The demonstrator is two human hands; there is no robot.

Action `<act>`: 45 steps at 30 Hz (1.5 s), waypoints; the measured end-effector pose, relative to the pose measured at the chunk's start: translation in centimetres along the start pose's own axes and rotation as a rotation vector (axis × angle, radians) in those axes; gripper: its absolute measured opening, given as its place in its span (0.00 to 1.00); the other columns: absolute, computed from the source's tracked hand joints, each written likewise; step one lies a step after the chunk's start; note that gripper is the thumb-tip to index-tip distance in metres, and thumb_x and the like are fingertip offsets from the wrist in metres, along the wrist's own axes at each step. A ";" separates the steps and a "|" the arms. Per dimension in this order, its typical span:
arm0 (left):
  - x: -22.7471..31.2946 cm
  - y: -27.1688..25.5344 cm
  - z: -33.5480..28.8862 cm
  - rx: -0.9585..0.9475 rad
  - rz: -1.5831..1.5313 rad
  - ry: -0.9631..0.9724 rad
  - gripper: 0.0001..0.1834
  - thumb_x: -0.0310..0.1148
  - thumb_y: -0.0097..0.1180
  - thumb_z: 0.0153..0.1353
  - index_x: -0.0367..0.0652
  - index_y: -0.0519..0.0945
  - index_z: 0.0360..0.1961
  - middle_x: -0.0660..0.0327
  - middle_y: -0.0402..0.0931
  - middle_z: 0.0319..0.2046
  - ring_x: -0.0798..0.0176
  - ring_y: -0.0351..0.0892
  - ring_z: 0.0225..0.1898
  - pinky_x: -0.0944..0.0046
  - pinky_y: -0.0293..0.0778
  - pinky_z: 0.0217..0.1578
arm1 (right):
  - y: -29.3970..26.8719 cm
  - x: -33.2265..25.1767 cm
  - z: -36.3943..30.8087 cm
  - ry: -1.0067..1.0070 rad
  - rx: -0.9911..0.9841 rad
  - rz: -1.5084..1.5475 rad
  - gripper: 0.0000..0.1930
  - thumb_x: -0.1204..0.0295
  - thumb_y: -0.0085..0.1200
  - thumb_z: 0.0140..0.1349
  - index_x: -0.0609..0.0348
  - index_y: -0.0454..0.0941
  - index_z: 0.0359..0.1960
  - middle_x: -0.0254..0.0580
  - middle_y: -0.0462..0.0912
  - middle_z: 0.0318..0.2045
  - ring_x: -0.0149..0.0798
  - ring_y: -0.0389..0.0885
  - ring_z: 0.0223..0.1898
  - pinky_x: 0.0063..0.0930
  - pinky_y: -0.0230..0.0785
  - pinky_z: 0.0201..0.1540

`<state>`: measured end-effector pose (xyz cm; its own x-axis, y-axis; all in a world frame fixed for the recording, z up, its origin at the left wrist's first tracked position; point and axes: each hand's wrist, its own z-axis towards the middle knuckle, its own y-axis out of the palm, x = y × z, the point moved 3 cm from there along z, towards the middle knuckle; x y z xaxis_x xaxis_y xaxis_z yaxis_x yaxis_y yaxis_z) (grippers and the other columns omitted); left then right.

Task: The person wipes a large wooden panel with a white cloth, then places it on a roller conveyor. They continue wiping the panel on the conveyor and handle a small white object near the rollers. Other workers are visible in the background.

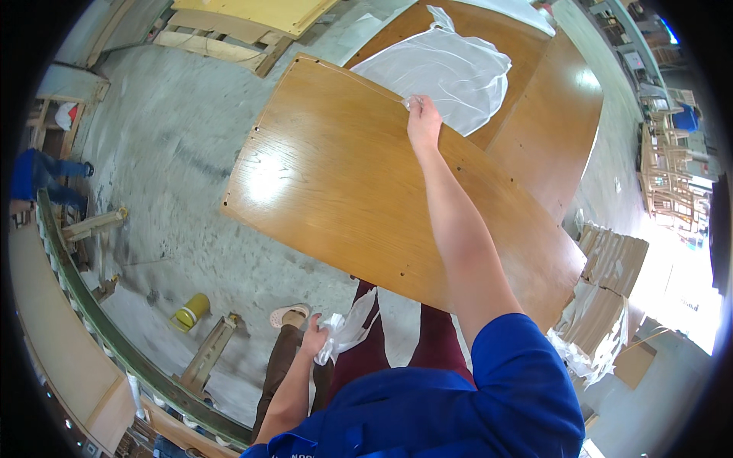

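Observation:
Stretching forward over a brown wooden panel [343, 145], my right hand [424, 122] is closed at its far edge. A small whitish bit of thin wrap shows at the fingertips. Just beyond that edge lies a crumpled sheet of white plastic film [435, 72], spread over other brown panels [546, 114]. Low by my left thigh, my left hand [314, 336] grips a bunched piece of white wrap [343, 330], which hangs loosely in front of my leg. Several small dark holes dot the large panel near its edges.
A stack of cardboard-coloured sheets [611, 259] with torn white wrap stands right of the panel. Left are a yellow container [191, 311], a wooden stand [210, 351] and a curved green rail [72, 282]. Another person's brown-trousered leg [276, 370] is close at left. A pallet [221, 49] stands far left.

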<state>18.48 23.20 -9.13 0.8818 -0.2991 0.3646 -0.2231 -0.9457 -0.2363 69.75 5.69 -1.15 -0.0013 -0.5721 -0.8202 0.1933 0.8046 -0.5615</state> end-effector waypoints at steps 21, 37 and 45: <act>2.4 1.8 -0.3 -0.040 0.147 0.034 0.31 0.35 0.47 0.52 0.49 0.57 0.59 0.45 0.72 0.37 0.46 0.74 0.40 0.55 0.68 0.43 | -5.6 4.2 -0.4 0.017 0.035 -0.040 0.10 0.69 0.46 0.60 0.63 0.73 0.37 0.56 0.78 0.33 0.56 0.76 0.38 0.42 0.67 0.41; 5.4 6.0 -0.6 -0.064 0.302 0.069 0.32 0.35 0.47 0.51 0.51 0.56 0.60 0.44 0.72 0.37 0.45 0.74 0.38 0.53 0.68 0.42 | -16.9 11.5 -3.9 0.175 0.152 0.040 0.08 0.73 0.45 0.59 0.62 0.74 0.36 0.51 0.79 0.34 0.50 0.77 0.38 0.37 0.68 0.42; 9.2 9.8 -0.6 -0.101 0.444 0.100 0.33 0.36 0.47 0.51 0.55 0.55 0.60 0.42 0.72 0.39 0.41 0.73 0.42 0.51 0.68 0.45 | -24.4 16.7 -5.5 0.203 0.264 -0.030 0.07 0.74 0.45 0.59 0.62 0.74 0.35 0.50 0.79 0.31 0.49 0.78 0.36 0.36 0.69 0.40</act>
<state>24.18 11.13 -7.52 0.6484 -0.6839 0.3344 -0.6136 -0.7295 -0.3021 59.57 -22.67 -1.77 -0.2008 -0.5301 -0.8238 0.4376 0.7038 -0.5596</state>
